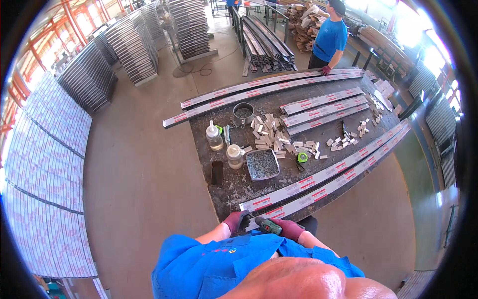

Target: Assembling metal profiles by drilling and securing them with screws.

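Observation:
My right hand [289, 229], in a dark red glove, grips a green cordless drill [268, 225] whose tip points left. The tip reaches the near end of a long white profile with red print [318, 197], at the table's front edge. At that same end is my left hand [236, 221], gloved in dark red and black. Its fingers are curled close to the drill tip; what they hold is too small to make out. A second long profile [298, 186] lies parallel, just beyond the first.
On the dark table [226, 192] are a square tub of screws [262, 165], a metal mug [243, 113], two plastic bottles [214, 137], a phone [217, 173], a green tape measure [301, 158] and many small metal pieces [271, 130]. A co-worker [329, 37] stands at the far side, touching profiles [259, 91].

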A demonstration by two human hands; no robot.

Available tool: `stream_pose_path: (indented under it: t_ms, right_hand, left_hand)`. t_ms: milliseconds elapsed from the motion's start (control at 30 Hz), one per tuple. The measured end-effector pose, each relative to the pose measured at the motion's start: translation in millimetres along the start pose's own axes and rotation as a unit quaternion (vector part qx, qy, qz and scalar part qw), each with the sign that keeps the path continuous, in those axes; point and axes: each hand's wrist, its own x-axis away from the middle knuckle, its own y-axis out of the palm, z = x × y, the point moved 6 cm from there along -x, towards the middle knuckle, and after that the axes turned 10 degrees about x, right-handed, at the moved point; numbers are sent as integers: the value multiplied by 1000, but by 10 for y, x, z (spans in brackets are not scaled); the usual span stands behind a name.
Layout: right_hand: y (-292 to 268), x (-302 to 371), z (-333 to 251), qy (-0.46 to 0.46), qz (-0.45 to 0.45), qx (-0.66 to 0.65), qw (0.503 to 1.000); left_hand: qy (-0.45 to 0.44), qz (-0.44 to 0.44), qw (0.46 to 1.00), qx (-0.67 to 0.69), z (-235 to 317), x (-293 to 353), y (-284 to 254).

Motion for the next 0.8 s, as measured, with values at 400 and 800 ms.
stream_pose_path:
  t_ms: [400,800]
  right_hand:
    - [188,-291,935,-57,35,117,991]
    - [141,-236,751,-61,53,86,993]
  left_hand:
    - [10,-29,1000,-5,-68,-113,-39]
    - [-18,21,1000,-2,16,170,148]
